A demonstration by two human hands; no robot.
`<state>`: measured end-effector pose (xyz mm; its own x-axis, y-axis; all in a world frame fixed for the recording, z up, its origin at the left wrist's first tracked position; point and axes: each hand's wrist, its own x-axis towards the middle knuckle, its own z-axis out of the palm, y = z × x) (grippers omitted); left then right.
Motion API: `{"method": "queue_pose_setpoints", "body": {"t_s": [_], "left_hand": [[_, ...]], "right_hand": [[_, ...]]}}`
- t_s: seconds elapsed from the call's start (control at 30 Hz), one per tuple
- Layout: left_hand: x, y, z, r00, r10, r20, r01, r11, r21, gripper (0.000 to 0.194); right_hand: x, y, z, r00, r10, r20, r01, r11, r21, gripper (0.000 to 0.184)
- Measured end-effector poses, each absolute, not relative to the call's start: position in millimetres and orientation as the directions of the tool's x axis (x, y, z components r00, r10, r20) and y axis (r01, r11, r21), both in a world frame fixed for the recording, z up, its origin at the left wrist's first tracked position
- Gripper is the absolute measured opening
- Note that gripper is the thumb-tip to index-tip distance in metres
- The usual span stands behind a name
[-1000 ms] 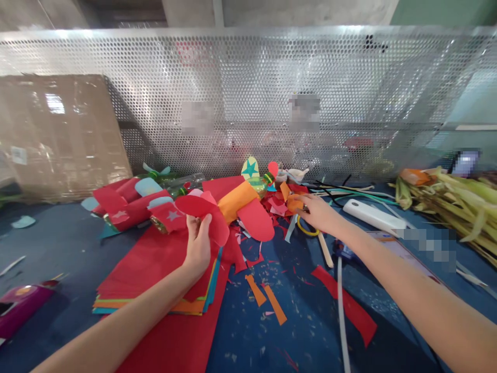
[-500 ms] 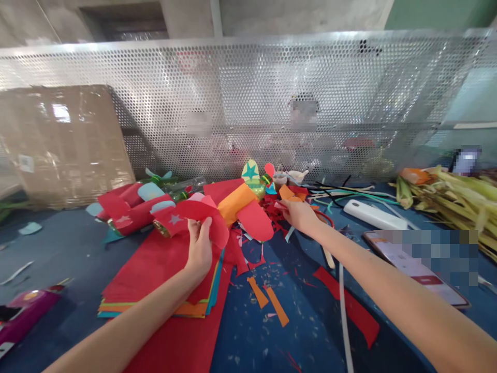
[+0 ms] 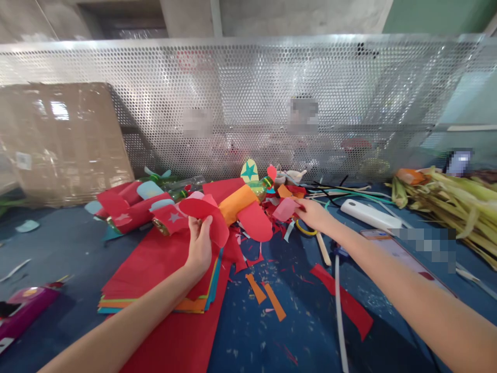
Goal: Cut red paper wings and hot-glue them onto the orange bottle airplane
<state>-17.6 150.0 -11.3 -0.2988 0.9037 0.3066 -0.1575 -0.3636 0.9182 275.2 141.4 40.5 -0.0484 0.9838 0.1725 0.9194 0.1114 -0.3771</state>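
Nearest to me, a red sheet (image 3: pixel 174 347) is lying on the blue table (image 3: pixel 248 342), and a stack of coloured paper (image 3: pixel 135 269) is resting on it. Off to the left a purple object (image 3: pixel 31 311) is sitting, while orange strips (image 3: pixel 275 302), a long red strip (image 3: pixel 355 311) and a white cable (image 3: pixel 340 321) are lying towards the right.

Above the stack the person's left hand (image 3: pixel 200 243) is pinching a rounded red flap (image 3: pixel 198 207), thumb and fingers closed on its lower edge (some fingertips are hiding behind the paper). The flap is standing out at the near end of an orange-wrapped bottle (image 3: pixel 236 203), which is lying aslant just beyond that hand, its green neck pointing away.

Over to the right, the right hand (image 3: pixel 314 212) is holding a pink piece of paper (image 3: pixel 286 208) by its edge, fingertips closed, over a heap of scraps (image 3: pixel 276 228). A yellow ring (image 3: pixel 306 230) and a flat wooden stick (image 3: pixel 323 249) are lying just below its wrist.

Farther back, red-wrapped bottles (image 3: pixel 130 212) are bunching on the left, dry husks (image 3: pixel 446 202) are spreading on the right, and a perforated metal panel (image 3: pixel 248 83) is standing behind everything.
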Motion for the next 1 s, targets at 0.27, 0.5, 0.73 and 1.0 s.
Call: {"method": "queue_pose_setpoints", "body": {"t_s": [0.27,0.5,0.73,1.0], "left_hand": [[-20,153,-15,-0.291,0.899,0.326,-0.142,-0.378,0.915,0.026],[-19,153,-16,-0.268,0.900,0.343,-0.133,-0.387,0.912,0.028],[-15,146,-11,-0.188,0.913,0.363,-0.109,-0.387,0.916,0.029],[-8,136,-1,-0.056,0.917,0.395,-0.035,-0.397,0.917,0.027]], "right_hand": [[290,160,32,0.039,0.987,0.158,0.871,0.043,-0.489,0.031],[290,158,34,0.049,0.982,0.182,0.917,0.028,-0.399,0.027],[292,157,28,0.059,0.984,0.167,0.938,0.002,-0.347,0.028],[297,163,22,0.123,0.955,0.270,0.849,0.039,-0.527,0.029]]}}
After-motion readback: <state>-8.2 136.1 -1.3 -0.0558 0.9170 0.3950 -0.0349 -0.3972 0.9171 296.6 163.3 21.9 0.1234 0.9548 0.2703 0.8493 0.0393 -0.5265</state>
